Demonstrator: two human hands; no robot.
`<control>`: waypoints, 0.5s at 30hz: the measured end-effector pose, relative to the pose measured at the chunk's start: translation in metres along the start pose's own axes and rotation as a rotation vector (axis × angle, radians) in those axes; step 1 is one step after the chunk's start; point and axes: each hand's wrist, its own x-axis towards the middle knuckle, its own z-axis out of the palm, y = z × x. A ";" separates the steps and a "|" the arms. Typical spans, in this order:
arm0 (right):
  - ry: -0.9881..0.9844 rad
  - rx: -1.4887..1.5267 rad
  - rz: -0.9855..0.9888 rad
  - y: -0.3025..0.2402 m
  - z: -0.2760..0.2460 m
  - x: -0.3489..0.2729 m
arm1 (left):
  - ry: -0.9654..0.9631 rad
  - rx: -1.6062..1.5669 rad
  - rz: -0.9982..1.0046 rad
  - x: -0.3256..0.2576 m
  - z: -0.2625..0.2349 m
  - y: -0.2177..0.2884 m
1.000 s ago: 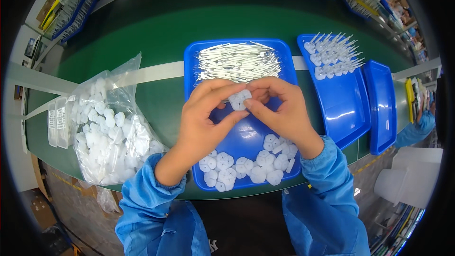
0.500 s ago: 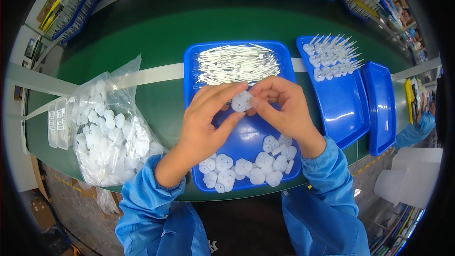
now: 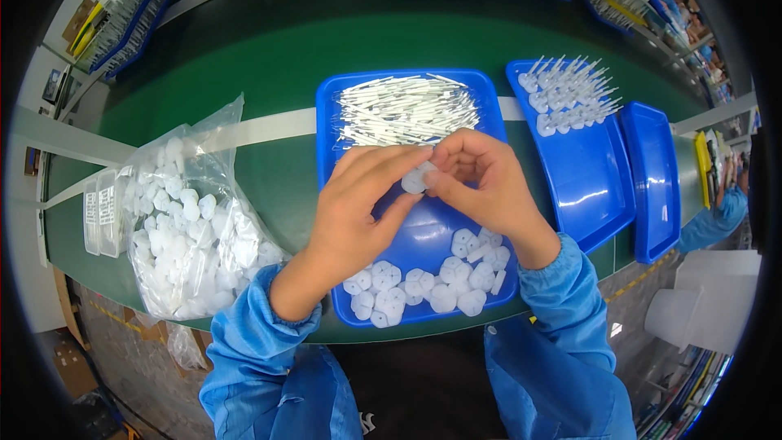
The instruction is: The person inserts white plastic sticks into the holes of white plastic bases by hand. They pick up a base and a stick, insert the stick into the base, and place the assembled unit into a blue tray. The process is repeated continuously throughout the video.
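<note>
Between the earlier frames and this one the small white round piece has shifted a little: a second ago it sat low between both hands, half a second ago it was lifted and turned up toward the camera, and now it is tucked back in where the fingertips of both hands meet. Both hands hover over the middle of the blue tray, which keeps the work directly above the stock. On the left hand the long fingers are stretched forward and laid together over the piece, thumb beneath, so the piece is pinched from its left side. On the right hand the fingers are curled and pressed together around the piece's right edge, apparently steadying it; whether a thin part is also held there cannot be told, as the fingers hide it. At the tray's far end lies a heap of thin white sticks, and at its near end a loose group of white round pieces, so both kinds lie within short reach of the hands. Left of the tray, on the green counter, a clear plastic bag full of the same white pieces lies open toward the tray, seemingly as a refill. To the right, a second blue tray holds white pieces with sticks standing out of them, set apart from the loose parts.
</note>
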 end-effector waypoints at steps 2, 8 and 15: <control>-0.005 -0.014 -0.038 -0.002 0.000 -0.002 | 0.019 -0.067 -0.021 -0.001 -0.001 0.000; 0.053 -1.028 -0.467 -0.014 -0.017 -0.002 | 0.238 -0.346 -0.177 -0.004 -0.005 -0.013; -0.073 -1.593 -0.677 -0.003 -0.016 0.010 | 0.200 -0.588 -0.381 -0.010 -0.005 -0.017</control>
